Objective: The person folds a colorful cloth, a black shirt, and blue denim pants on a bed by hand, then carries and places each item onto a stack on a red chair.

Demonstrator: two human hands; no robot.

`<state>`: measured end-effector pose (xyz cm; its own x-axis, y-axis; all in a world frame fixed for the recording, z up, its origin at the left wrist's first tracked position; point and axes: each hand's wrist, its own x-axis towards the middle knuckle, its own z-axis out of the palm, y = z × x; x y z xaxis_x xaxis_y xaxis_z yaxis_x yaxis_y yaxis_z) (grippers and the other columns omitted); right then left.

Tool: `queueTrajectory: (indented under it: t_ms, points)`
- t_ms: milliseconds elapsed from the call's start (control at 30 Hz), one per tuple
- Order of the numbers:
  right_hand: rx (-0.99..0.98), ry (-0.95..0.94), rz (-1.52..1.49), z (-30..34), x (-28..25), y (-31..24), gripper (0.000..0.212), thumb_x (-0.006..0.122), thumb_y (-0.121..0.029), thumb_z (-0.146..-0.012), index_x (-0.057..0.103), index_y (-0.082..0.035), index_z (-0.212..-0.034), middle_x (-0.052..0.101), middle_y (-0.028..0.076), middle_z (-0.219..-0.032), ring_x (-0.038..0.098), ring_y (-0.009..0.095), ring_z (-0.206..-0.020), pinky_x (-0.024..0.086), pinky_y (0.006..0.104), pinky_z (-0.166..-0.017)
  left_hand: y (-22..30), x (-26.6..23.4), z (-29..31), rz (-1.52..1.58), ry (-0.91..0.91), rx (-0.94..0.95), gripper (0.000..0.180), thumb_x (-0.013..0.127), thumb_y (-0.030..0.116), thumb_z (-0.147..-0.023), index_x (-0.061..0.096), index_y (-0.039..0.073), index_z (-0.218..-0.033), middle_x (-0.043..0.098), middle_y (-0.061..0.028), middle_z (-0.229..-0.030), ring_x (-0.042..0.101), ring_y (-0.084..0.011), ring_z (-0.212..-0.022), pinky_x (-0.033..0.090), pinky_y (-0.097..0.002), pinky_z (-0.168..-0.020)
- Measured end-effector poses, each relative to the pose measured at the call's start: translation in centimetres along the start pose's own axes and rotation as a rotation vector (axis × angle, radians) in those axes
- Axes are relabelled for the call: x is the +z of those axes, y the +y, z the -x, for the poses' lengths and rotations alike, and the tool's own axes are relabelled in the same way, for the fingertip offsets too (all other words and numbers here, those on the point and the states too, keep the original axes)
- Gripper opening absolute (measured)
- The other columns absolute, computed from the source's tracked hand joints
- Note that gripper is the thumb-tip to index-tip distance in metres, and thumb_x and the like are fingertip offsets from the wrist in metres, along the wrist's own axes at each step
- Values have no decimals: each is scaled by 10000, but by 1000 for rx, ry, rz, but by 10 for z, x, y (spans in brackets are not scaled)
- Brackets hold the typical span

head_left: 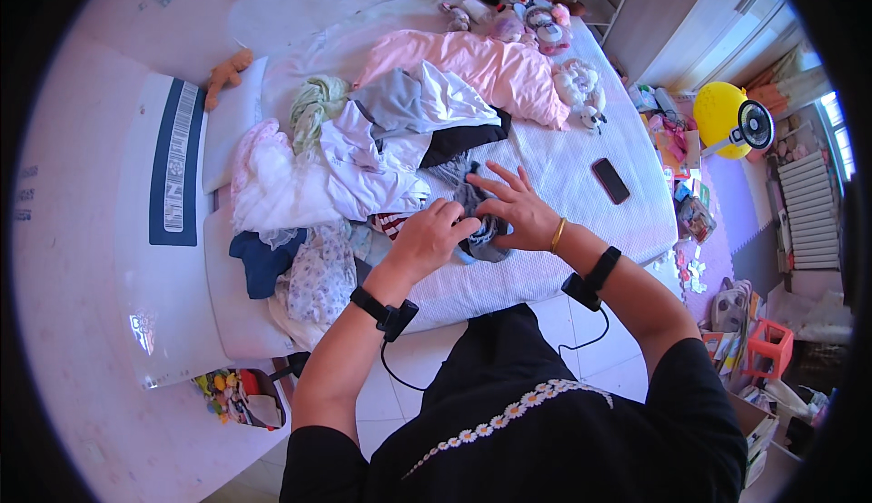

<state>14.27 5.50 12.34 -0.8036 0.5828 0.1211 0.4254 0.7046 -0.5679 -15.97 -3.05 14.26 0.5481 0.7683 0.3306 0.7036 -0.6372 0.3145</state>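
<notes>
On the bed, both of my hands are over a small bundle of dark grey cloth (468, 196) whose exact kind I cannot make out. My left hand (434, 232) has its fingers curled together and pinches the bundle's left side. My right hand (521, 212) lies across the right side, fingers spread and touching it. Beside my left hand is a red-and-white striped cloth (389, 223). Just beyond are a heap of white clothing (359, 172), a grey garment (391, 99) and a black garment (466, 138).
A phone (610, 181) lies on the bed's right. Farther back are a pink garment (481, 67) and stuffed toys (536, 22). Blue cloth (263, 262) and floral cloth (318, 271) lie at the left. A toy bin (270, 412), yellow balloon (719, 117) and fan (752, 124) stand off the bed.
</notes>
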Motion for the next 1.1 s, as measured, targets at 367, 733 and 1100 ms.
queueTrajectory:
  t_ms: [367,733,1100]
  points:
    - [-27,60,249,14,11,40,540,1037,-267,-995,797,-183,-1472,883,60,-1212,907,349,-1220,623,676,-1242,-17,-14,7,-107,-21,-88,571,879,65,-1055,802,169,-1610,799,-102,-1287,853,-369,-1236,732,-514,-1009]
    - [-27,259,459,-46,-48,69,263,923,-262,-1107,898,-191,-1360,877,96,-1307,851,355,-1306,656,552,-1173,-65,-34,-50,-259,170,-119,370,871,91,-1097,814,137,-1460,774,-105,-1226,851,-347,-1175,740,-482,-953]
    - [297,256,25,-14,-22,65,323,797,-328,-1181,782,-105,-1414,913,264,-1143,893,531,-1059,692,633,-945,-14,-17,-41,-11,144,101,267,831,95,-1068,847,116,-1334,717,-89,-1164,794,-332,-1129,704,-483,-975]
